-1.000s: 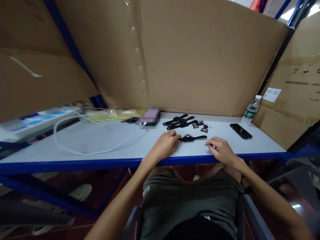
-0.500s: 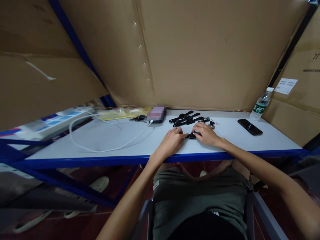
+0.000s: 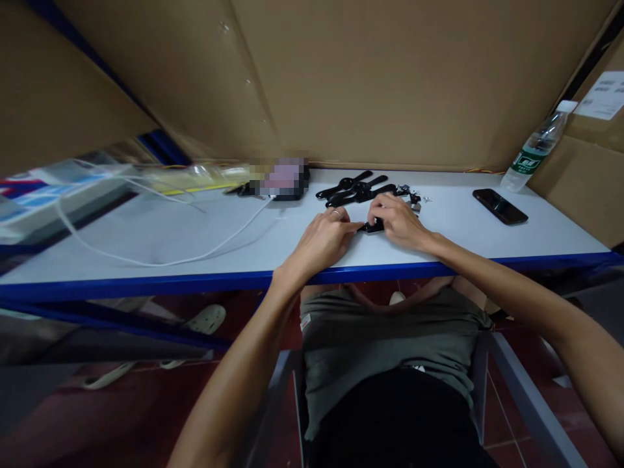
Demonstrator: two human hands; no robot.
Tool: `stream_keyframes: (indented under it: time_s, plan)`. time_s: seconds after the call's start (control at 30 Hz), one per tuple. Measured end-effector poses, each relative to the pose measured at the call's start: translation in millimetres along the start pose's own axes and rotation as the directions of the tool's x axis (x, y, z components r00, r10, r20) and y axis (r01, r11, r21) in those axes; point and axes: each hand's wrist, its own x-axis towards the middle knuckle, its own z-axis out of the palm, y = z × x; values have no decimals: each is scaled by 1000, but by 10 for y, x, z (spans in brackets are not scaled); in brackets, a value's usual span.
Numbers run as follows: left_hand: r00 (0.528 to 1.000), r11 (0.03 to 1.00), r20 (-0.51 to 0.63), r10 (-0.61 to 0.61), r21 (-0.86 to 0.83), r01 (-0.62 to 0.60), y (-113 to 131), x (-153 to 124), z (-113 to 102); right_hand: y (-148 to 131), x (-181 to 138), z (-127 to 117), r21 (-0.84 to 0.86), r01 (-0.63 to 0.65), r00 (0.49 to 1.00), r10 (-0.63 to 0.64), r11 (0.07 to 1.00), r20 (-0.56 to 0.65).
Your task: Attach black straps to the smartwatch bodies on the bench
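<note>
Sitting at the table (image 3: 170, 227), the person has both hands at centre frame, meeting on a small black watch (image 3: 373, 227) that lies on the tabletop near the front edge. The right hand (image 3: 397, 221) curls over the watch's right part, fingers bent round it, gripping it as far as I can see, tho most of the strap is hidden under the palm. The left hand (image 3: 322, 239), ring on one finger, lies w/ fingertips touching the watch's left end; can't tell if it pinches or just presses.

Just behind the hands: a pile of black watches (image 3: 353, 188) and small bits. A phone (image 3: 500, 206) is at right, a bottle (image 3: 536, 146) upper right vs the cardboard. A white cable (image 3: 160, 260) loops across the left of the table.
</note>
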Motion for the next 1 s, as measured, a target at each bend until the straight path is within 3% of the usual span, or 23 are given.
stream_keyframes:
  time_s: [0.1, 0.23, 0.5, 0.7, 0.9, 1.0]
  plan:
    - [1000, 1000, 7, 0, 13, 0, 14, -3, -17, -24, -7, -18, 23, -24, 995, 26, 999, -93]
    - [1000, 999, 3, -7, 40, 7, 33, -13, -24, -39, -46, -37, 65, -139, 962, 151, 988, -227]
    - [1000, 998, -3, 10, 64, -10, 42, -16, -21, -105, -51, -47, -12, 2, 999, -2, 1000, -33]
    - [999, 999, -34, 11, 37, -10, 24, -16, -5, -85, -53, -41, -72, -97, 991, 90, 993, -99]
    - [999, 998, -24, 27, 66, -25, 27, -11, 0, -113, -53, -47, -49, 24, 998, -27, 998, -49]
    - [999, 998, -31, 28, 63, -26, 33, -12, 2, -99, -66, -40, -82, -21, 997, 15, 996, -73]
